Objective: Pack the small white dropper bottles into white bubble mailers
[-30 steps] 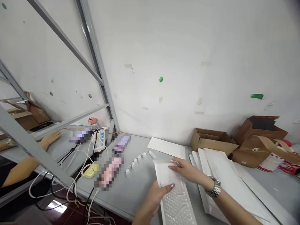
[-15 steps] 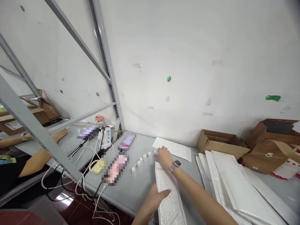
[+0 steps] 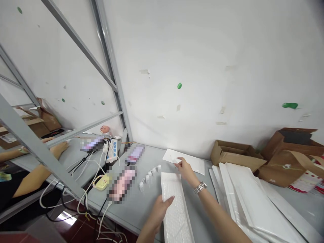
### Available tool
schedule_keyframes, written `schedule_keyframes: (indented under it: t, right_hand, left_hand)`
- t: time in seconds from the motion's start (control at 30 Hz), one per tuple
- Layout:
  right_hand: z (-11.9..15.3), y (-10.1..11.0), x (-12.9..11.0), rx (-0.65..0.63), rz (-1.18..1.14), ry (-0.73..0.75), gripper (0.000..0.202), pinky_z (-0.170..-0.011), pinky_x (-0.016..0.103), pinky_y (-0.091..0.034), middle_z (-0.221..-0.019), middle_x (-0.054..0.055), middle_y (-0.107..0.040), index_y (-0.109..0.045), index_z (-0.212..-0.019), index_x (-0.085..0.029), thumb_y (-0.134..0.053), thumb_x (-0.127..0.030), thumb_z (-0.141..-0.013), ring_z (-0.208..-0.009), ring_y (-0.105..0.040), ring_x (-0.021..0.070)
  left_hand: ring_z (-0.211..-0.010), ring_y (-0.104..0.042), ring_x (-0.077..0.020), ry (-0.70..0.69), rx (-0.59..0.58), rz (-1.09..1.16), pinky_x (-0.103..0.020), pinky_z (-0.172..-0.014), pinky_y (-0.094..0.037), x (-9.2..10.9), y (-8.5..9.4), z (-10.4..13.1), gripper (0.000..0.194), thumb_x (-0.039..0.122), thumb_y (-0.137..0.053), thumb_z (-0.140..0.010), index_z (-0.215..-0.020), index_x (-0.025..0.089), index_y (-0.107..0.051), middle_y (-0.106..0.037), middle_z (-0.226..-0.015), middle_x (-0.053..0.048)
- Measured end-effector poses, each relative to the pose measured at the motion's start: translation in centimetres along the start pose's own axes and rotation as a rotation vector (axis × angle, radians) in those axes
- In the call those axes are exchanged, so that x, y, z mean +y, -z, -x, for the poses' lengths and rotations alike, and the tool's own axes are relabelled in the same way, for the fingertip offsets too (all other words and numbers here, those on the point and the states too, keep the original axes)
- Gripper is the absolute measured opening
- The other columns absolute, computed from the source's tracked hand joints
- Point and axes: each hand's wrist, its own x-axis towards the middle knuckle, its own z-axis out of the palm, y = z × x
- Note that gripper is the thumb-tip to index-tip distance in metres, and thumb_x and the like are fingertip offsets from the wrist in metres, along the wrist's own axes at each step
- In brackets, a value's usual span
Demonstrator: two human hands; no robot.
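My left hand (image 3: 160,209) is closed on the edge of a white bubble mailer (image 3: 176,212), its thumb lying on top of the quilted surface. Beyond the mailer, my right hand (image 3: 186,170) pinches a small clear bottle (image 3: 173,158), faint against a flat white sheet (image 3: 194,162) behind it. A metal-banded watch (image 3: 200,187) circles that wrist. Left of the mailer, several little clear bottles (image 3: 147,178) with white caps and loops stand in a slanting row on the grey table (image 3: 126,213).
A stack of white mailers (image 3: 255,199) lies right, before an open cardboard box (image 3: 235,155) and brown paper bag (image 3: 280,168). Left are two blurred phones, a yellow case (image 3: 101,182), cables and a power strip (image 3: 112,151). Another person's arm (image 3: 32,179) rests past the metal frame (image 3: 43,148).
My right hand has lifted a small bottle from the far end of the row and moved it toward the white sheet. My left hand still grips the mailer; the view has shifted slightly.
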Motion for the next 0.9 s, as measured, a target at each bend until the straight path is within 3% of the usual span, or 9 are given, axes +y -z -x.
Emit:
schedule_keyframes:
  t: [0.1,0.2,0.3,0.53,0.63,0.7,0.77,0.9]
  right_hand:
    - [2.1,1.8,0.3,0.066,-0.484,-0.039,0.037,-0.067,0.029,-0.048,-0.080,0.003,-0.063,-0.047,-0.116,-0.017,-0.043,-0.037,-0.085,-0.065,-0.061,0.0144]
    - [5.1,3.4,0.3,0.042,-1.110,-0.127,0.035,-0.074,0.033,-0.049,-0.078,0.001,-0.062,-0.059,-0.095,-0.019,-0.064,-0.043,-0.070,-0.067,-0.062,0.0150]
    - [7.6,4.6,0.3,-0.005,-1.316,-0.218,0.027,-0.081,0.035,-0.047,-0.077,0.001,-0.064,-0.060,-0.078,-0.020,-0.072,-0.038,-0.063,-0.075,-0.063,0.0170]
    - [8.9,4.8,1.2,0.131,-1.085,-0.192,0.027,-0.078,0.035,-0.045,-0.077,0.004,-0.063,-0.060,-0.079,-0.018,-0.071,-0.038,-0.064,-0.078,-0.059,0.0202]
    - [8.6,4.6,1.5,0.219,-1.004,-0.123,0.043,-0.071,0.032,-0.046,-0.077,0.001,-0.059,-0.053,-0.102,-0.021,-0.069,-0.038,-0.065,-0.073,-0.057,0.0182]
    - [8.6,4.5,1.6,0.262,-0.917,-0.076,0.059,-0.069,0.031,-0.047,-0.081,0.000,-0.056,-0.040,-0.121,-0.024,-0.065,-0.036,-0.069,-0.070,-0.056,0.0157]
    - [8.6,4.4,1.6,0.259,-0.812,-0.036,0.062,-0.071,0.031,-0.047,-0.089,0.001,-0.052,-0.033,-0.129,-0.027,-0.061,-0.034,-0.074,-0.069,-0.054,0.0137]
    - [8.8,4.3,1.9,0.157,-0.650,0.026,0.050,-0.072,0.029,-0.045,-0.089,0.001,-0.051,-0.042,-0.124,-0.025,-0.056,-0.029,-0.076,-0.071,-0.053,0.0133]
  left_hand:
    - [-0.093,-0.063,-0.0309,0.008,0.006,0.061,-0.041,-0.087,-0.043,0.5,-0.3,0.0,0.050,0.043,-0.075,-0.057,-0.094,0.010,-0.065,-0.071,-0.093,-0.014]
    - [-0.091,-0.064,-0.0305,0.004,0.021,0.087,-0.040,-0.086,-0.045,1.1,-1.0,0.1,0.048,0.040,-0.077,-0.056,-0.090,0.010,-0.065,-0.071,-0.091,-0.014]
    - [-0.091,-0.064,-0.0290,0.024,0.028,0.087,-0.038,-0.087,-0.045,1.4,-1.7,0.1,0.044,0.037,-0.076,-0.058,-0.090,0.010,-0.066,-0.072,-0.090,-0.014]
    - [-0.084,-0.066,-0.0288,0.038,-0.071,0.044,-0.038,-0.080,-0.048,0.4,-2.6,-0.2,0.045,0.038,-0.077,-0.057,-0.090,0.009,-0.066,-0.072,-0.086,-0.013]
    - [-0.082,-0.066,-0.0281,0.026,-0.075,-0.014,-0.035,-0.076,-0.049,0.2,-3.0,-0.1,0.044,0.036,-0.078,-0.055,-0.087,0.008,-0.067,-0.072,-0.085,-0.013]
    - [-0.080,-0.066,-0.0269,0.019,-0.082,-0.032,-0.034,-0.074,-0.049,0.3,-3.1,0.1,0.043,0.035,-0.078,-0.055,-0.087,0.008,-0.067,-0.072,-0.085,-0.013]
    - [-0.078,-0.066,-0.0254,0.009,-0.087,-0.044,-0.032,-0.071,-0.048,0.4,-3.2,0.3,0.042,0.033,-0.079,-0.054,-0.086,0.009,-0.067,-0.072,-0.083,-0.012]
    - [-0.074,-0.065,-0.0238,0.005,-0.071,-0.059,-0.030,-0.068,-0.048,0.3,-3.0,0.2,0.044,0.034,-0.080,-0.051,-0.085,0.009,-0.067,-0.072,-0.079,-0.009]
